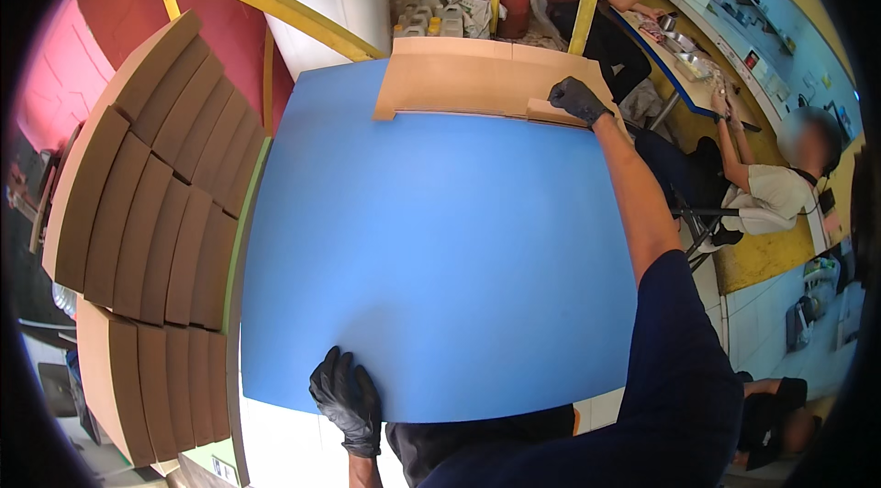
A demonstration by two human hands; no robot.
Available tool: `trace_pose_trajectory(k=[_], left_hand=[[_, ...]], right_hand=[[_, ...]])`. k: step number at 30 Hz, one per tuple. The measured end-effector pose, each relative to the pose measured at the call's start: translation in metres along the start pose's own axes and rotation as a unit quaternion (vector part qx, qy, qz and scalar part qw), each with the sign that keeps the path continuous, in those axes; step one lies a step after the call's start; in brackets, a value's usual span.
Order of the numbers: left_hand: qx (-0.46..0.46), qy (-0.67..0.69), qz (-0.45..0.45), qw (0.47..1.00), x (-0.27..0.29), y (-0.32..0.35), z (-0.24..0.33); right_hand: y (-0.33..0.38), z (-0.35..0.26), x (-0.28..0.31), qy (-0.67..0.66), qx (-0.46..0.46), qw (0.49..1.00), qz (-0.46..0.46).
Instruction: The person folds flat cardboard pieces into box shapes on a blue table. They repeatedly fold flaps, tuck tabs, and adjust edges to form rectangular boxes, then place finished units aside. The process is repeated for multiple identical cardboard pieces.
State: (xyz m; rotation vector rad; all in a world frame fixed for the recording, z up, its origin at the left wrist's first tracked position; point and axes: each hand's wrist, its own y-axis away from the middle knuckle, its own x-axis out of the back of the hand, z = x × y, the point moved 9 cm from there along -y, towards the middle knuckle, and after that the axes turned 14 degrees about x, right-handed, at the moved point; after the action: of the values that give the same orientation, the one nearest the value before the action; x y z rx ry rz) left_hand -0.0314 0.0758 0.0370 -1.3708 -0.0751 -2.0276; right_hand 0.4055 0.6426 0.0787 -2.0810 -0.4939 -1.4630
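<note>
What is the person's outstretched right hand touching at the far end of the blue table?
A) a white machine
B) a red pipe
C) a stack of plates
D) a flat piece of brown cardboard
D: the gloved right hand rests on the flat piece of brown cardboard lying at the far edge of the blue table, while the left hand presses on the near edge.

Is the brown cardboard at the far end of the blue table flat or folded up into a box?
Flat. The cardboard blank lies spread on the blue table, no walls standing, with the right hand on its edge.
</note>
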Motion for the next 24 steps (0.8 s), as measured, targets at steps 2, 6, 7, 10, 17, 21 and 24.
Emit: trace_pose_trajectory(k=[2, 6, 7, 10, 17, 21, 24], left_hand=[[0.007, -0.012, -0.005, 1.000, -0.001, -0.001, -0.001], [0.000, -0.010, -0.010, 1.000, 0.009, 0.007, 0.002], [0.003, -0.005, -0.011, 1.000, 0.007, 0.007, 0.003], [0.004, 0.003, -0.012, 1.000, 0.007, 0.005, 0.002], [-0.002, -0.014, 0.002, 1.000, 0.003, 0.001, 0.002], [-0.009, -0.019, 0.005, 1.000, 0.001, -0.002, 0.002], [-0.011, -0.014, -0.002, 1.000, 0.003, -0.003, 0.002]], right_hand=[[0.003, -0.007, 0.003, -0.003, 0.009, 0.999, 0.037], [0.013, -0.019, -0.010, 0.057, 0.032, 0.998, 0.010], [0.010, -0.014, -0.007, 0.067, 0.009, 0.998, -0.013], [0.006, -0.017, 0.003, 0.065, 0.011, 0.998, -0.003], [0.002, -0.030, 0.041, 0.124, -0.031, 0.985, 0.117], [-0.001, -0.040, 0.049, 0.135, -0.056, 0.986, 0.078], [-0.005, -0.058, 0.060, 0.186, -0.034, 0.974, 0.123]])
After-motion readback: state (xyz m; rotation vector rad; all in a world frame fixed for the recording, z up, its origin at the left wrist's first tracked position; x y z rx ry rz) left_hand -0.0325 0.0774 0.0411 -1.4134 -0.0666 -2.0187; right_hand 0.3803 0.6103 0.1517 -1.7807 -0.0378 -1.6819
